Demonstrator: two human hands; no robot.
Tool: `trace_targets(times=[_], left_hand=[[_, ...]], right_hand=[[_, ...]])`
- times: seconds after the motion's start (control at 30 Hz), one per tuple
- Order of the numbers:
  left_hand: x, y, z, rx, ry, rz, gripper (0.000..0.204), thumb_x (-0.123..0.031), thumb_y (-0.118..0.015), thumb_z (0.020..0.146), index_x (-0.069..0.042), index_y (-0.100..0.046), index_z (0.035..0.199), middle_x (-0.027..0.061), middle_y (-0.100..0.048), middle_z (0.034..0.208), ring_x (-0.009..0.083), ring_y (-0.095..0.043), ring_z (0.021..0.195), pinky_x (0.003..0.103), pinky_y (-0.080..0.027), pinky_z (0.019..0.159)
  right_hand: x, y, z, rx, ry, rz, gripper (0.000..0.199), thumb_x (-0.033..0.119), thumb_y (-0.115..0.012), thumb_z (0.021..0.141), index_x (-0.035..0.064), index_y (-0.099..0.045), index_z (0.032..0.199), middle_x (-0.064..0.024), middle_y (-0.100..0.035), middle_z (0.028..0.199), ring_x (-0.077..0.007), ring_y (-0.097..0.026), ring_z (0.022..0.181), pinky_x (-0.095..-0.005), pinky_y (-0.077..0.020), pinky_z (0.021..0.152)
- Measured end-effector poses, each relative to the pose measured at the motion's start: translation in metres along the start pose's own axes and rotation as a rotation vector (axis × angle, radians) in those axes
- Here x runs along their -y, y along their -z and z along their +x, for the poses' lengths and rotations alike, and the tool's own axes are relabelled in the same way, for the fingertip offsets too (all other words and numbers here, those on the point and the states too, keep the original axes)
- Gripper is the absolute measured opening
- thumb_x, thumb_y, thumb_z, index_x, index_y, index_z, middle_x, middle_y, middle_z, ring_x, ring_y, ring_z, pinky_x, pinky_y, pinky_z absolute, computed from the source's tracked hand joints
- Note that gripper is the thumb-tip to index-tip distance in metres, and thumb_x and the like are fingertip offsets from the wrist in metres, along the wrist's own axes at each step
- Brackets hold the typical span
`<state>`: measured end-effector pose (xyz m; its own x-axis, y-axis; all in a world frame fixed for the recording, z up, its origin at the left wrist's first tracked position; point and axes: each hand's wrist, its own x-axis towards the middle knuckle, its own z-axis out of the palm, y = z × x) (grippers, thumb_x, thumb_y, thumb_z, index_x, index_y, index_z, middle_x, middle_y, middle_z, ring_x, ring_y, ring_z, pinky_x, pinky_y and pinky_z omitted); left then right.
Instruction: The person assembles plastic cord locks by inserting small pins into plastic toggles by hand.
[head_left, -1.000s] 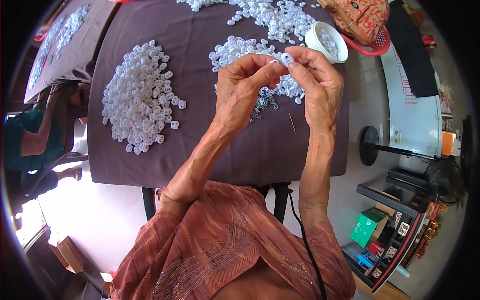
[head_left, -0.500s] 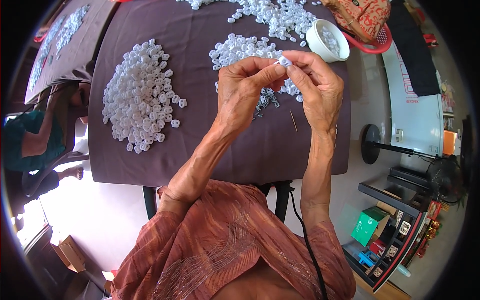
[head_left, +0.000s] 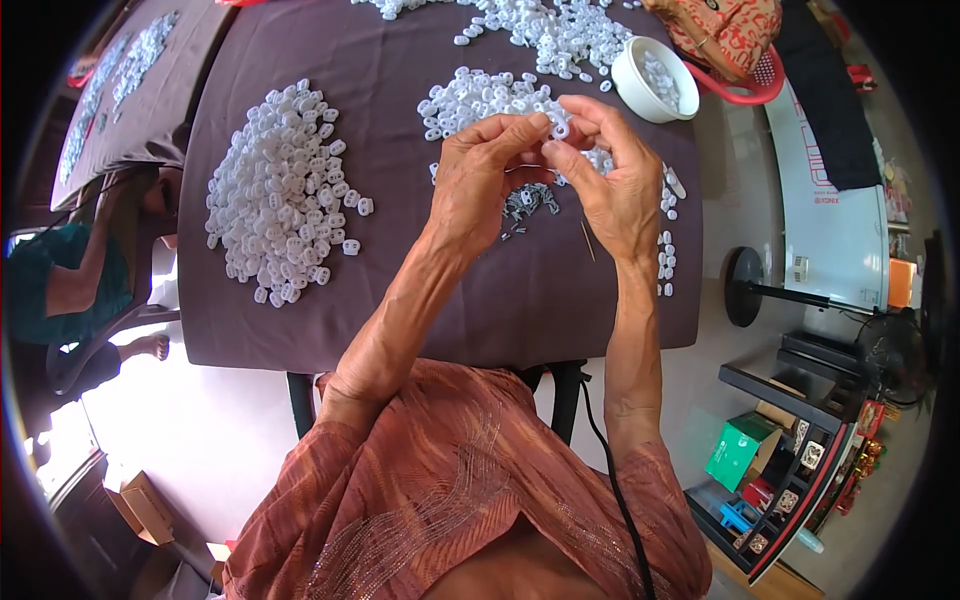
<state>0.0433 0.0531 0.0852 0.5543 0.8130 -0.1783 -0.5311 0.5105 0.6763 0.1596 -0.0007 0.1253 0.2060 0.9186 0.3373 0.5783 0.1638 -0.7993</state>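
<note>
Head view: far left of the left grip, a second cloth-covered bench (head_left: 165, 95) carries scattered white pieces, and a person in teal (head_left: 65, 265) sits just below it. Nearer, yet still well to the left of the grip, a large pile of small white pieces (head_left: 275, 190) lies on the main bench (head_left: 390, 180), which is covered in dark brown cloth. Next comes the left grip (head_left: 475, 165), thumb and forefinger pinched together at the left edge of one white oval piece (head_left: 561, 128). Beyond this grip, a middle heap of similar pieces (head_left: 485, 100) is partly hidden by the fingers. Below the pinch, between the two hands, lie small grey parts (head_left: 528, 200). The white oval piece is raised between both grips, above the bench. A thin stick (head_left: 588, 240) lies just left of the right wrist. The right grip (head_left: 618, 190) curls closed around the piece, thumb below and fingers above. Beyond it to the right stands a white bowl (head_left: 625, 85) holding more pieces; a loose line of white pieces (head_left: 667, 255) runs beside the right wrist. Farther right, past the bowl, is a red basket (head_left: 765, 82).
</note>
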Motion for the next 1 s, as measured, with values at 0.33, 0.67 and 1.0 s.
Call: trace_targets(times=[0.33, 0.67, 1.0], left_hand=[[0.003, 0.0, 0.001, 0.018, 0.042, -0.01, 0.023, -0.024, -0.058, 0.083, -0.001, -0.061, 0.083, 0.0051, -0.06, 0.076, 0.0125, -0.057, 0.07, 0.029, -0.05, 0.064], [0.002, 0.007, 0.007, 0.082, 0.046, 0.157, 0.022, -0.022, -0.059, 0.082, 0.0, -0.062, 0.083, 0.0059, -0.061, 0.075, 0.0125, -0.058, 0.068, 0.027, -0.05, 0.065], [0.007, 0.007, 0.007, 0.048, 0.063, 0.122, 0.021, -0.019, -0.062, 0.079, 0.002, -0.061, 0.08, 0.0074, -0.061, 0.072, 0.0131, -0.059, 0.064, 0.025, -0.05, 0.062]], right_hand=[[-0.007, -0.006, -0.003, -0.117, 0.253, -0.455, 0.029, 0.008, -0.067, 0.069, 0.0028, -0.057, 0.095, -0.0089, -0.059, 0.08, -0.0208, -0.059, 0.073, -0.03, -0.046, 0.065], [-0.011, -0.001, -0.008, -0.042, 0.223, -0.467, 0.028, 0.007, -0.067, 0.068, 0.0032, -0.058, 0.094, -0.0075, -0.06, 0.08, -0.02, -0.058, 0.071, -0.0308, -0.046, 0.065], [-0.016, -0.001, -0.01, -0.03, 0.202, -0.454, 0.029, 0.006, -0.067, 0.067, 0.0035, -0.058, 0.094, -0.0081, -0.06, 0.08, -0.0202, -0.058, 0.071, -0.0308, -0.0461, 0.064]])
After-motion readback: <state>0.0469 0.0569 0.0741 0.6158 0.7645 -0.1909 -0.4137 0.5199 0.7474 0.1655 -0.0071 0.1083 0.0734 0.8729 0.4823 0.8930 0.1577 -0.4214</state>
